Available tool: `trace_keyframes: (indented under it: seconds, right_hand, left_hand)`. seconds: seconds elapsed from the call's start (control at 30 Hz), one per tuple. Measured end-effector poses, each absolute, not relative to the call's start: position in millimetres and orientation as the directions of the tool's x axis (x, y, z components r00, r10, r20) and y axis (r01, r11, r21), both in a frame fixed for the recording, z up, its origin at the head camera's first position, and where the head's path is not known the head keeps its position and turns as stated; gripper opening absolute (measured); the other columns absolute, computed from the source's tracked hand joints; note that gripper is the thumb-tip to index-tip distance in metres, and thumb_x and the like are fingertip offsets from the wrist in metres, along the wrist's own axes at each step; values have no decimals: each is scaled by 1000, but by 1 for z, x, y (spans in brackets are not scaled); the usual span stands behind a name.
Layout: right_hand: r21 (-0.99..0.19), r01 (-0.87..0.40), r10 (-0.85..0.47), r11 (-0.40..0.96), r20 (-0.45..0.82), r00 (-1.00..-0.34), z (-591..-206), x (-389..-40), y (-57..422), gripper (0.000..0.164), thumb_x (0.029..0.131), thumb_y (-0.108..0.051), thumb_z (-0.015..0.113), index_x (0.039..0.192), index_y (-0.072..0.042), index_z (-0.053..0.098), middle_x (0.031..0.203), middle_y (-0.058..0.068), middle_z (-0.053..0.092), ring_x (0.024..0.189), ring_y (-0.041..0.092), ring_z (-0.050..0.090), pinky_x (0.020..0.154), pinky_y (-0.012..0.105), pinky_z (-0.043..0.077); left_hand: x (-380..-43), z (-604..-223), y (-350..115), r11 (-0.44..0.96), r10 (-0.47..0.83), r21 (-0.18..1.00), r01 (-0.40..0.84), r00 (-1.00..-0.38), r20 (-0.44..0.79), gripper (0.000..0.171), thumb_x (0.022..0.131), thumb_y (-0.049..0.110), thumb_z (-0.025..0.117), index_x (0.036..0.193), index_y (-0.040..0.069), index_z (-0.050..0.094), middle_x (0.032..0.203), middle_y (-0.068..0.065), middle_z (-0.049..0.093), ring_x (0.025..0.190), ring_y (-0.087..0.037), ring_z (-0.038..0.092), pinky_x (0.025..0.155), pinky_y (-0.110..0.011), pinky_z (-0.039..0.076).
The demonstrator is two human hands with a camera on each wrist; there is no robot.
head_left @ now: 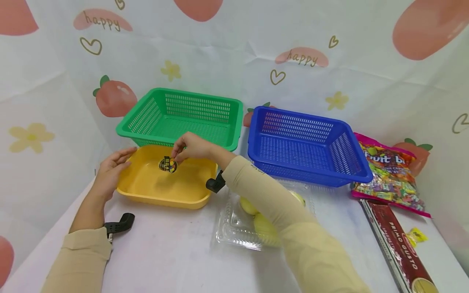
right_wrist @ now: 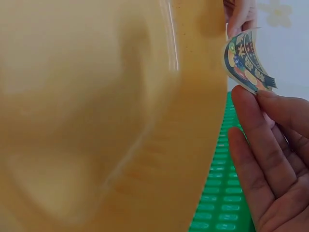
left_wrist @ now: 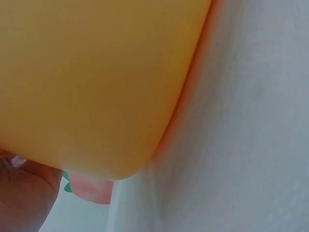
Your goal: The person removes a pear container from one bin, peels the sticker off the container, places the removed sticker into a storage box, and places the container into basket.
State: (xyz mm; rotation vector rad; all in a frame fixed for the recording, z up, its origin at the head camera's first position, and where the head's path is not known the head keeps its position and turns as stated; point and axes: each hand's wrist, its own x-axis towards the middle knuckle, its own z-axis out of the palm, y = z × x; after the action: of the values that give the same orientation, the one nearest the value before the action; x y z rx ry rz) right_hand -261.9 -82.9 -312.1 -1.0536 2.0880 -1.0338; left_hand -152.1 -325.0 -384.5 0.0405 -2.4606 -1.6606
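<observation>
My right hand [head_left: 191, 147] pinches a round black label sticker [head_left: 168, 165] with fruit pictures between thumb and forefinger, above the yellow basin [head_left: 165, 200]. In the right wrist view, the sticker [right_wrist: 244, 63] curls away from the fingertips, while the other fingers [right_wrist: 260, 169] are loosely bent. My left hand [head_left: 111, 171] holds the basin's left rim. Seen from the left wrist, part of that hand [left_wrist: 26, 195] shows beside the basin's outer wall [left_wrist: 96, 87], and its fingertips are hidden there.
Behind the basin stands a green basket [head_left: 198, 122], with a blue basket [head_left: 296, 148] to its right. A clear plastic box [head_left: 234, 240] with yellow-green fruit lies under my right forearm. Farther right are a candy bag [head_left: 388, 175], spaghetti pack [head_left: 397, 244] and small yellow packet [head_left: 417, 236].
</observation>
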Motion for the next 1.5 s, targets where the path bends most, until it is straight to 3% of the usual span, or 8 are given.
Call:
trace_keyframes:
  seconds: [0.1,0.27,0.57,0.77,1.13,1.3,1.5]
  right_hand:
    - [-838,-380,-843,391,-161,-513,-314,-261,-86,12,85,4,61,96,7,66,93,19,68,80,20,66,82,30,56]
    - [-837,-367,-843,405,-186,-504,-316,-261,-90,11,86,6,59,95,9,64,91,20,68,77,21,67,81,33,56]
    - [-808,-387,-837,444,-220,-501,-321,-262,-95,9,86,4,60,93,8,63,95,23,68,80,24,68,82,34,56]
    - [-817,-371,-842,441,-234,-486,-326,-262,-100,10,86,5,60,94,9,63,96,24,67,80,25,67,81,34,56]
    - [-813,-370,-847,450,-257,-466,-329,-260,-102,8,85,3,62,91,8,62,85,17,67,71,19,66,79,33,56]
    - [-811,-379,-851,446,-253,-459,-329,-259,-102,1,85,2,62,84,3,61,81,12,66,72,20,67,79,33,57]
    - [-807,-389,-855,444,-253,-452,-331,-260,-103,10,85,1,63,92,7,62,82,12,66,75,22,67,79,33,56]
  left_hand:
    - [-152,-386,-326,336,-121,938,89,-983,137,41,100,14,37,140,6,40,127,20,50,110,12,43,84,1,39]
    - [-155,-384,-327,274,-107,954,121,-982,155,40,99,11,38,138,3,41,126,21,52,107,13,45,85,0,40]
    - [-158,-381,-327,433,-122,899,71,-983,137,41,101,15,34,140,4,39,136,11,48,121,2,41,85,2,38]
    - [-156,-383,-328,432,-123,900,65,-984,130,42,101,15,34,141,1,36,133,17,47,127,-4,39,88,0,38]
    - [-156,-386,-328,450,-133,892,43,-984,114,43,101,13,32,141,-1,34,141,5,45,133,-13,37,92,-1,38]
    - [-156,-385,-327,442,-128,895,56,-984,125,43,101,12,32,141,-2,34,140,5,46,131,-10,38,91,-1,38]
    - [-154,-384,-326,431,-128,900,62,-983,129,42,100,12,33,140,-2,35,139,7,46,133,-11,37,91,-2,38]
